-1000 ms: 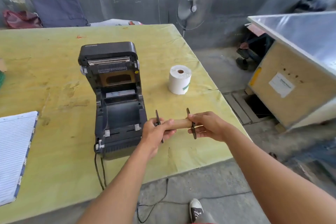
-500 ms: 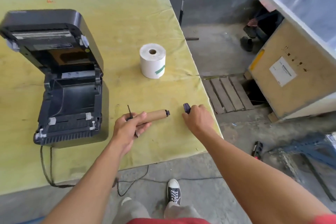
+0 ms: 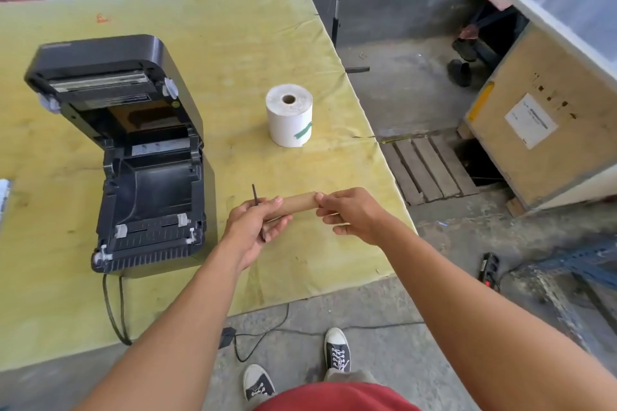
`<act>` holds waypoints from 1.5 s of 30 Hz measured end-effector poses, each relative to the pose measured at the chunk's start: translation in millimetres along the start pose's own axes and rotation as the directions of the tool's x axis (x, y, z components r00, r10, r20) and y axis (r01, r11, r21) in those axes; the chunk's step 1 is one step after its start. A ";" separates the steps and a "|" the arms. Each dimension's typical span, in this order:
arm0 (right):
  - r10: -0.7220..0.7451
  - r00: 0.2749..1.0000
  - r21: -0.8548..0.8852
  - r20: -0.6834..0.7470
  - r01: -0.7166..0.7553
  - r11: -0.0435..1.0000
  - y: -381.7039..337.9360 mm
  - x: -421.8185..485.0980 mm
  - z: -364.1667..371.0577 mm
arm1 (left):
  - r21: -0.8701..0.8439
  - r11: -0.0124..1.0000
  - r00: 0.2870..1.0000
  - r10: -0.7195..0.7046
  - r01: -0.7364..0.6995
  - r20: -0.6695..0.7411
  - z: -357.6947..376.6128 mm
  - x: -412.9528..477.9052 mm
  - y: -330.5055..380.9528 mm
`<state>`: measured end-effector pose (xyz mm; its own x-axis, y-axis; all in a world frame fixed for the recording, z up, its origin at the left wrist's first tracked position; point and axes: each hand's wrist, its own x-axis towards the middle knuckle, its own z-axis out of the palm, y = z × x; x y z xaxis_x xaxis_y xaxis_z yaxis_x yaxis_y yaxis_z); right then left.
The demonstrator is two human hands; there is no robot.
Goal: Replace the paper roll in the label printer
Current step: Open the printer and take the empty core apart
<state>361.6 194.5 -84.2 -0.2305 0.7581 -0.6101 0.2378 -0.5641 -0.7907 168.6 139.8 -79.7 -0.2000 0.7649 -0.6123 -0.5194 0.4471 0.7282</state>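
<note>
Both bare forearms were extended from the lower frame toward the centre. The left hand (image 3: 254, 231) was curled closed, knuckles turned up, just left of centre. The right hand (image 3: 351, 214) was pinched shut beside it, fingertips (image 3: 320, 197) pointed left.

Open black printer (image 3: 133, 157), upright white roll (image 3: 289, 115)

**Surface and load**

Yellow-green surface (image 3: 253, 43), stained, cloth-covered. Black label printer (image 3: 133, 157) sits on it at left, lid raised. White paper roll (image 3: 289, 117) stands on end near the right edge, well apart from the printer.
</note>
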 end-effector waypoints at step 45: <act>-0.096 0.992 0.081 0.083 0.090 0.993 -26.3 25.3 20.7 | 0.001 0.999 0.998 -0.036 0.036 0.042 8.7 15.3 21.9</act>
<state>330.0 221.7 -79.9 -0.3300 0.7791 -0.5330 0.1390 -0.5184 -0.8438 161.4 165.4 -70.5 -0.1458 0.7674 -0.6244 -0.5254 0.4747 0.7062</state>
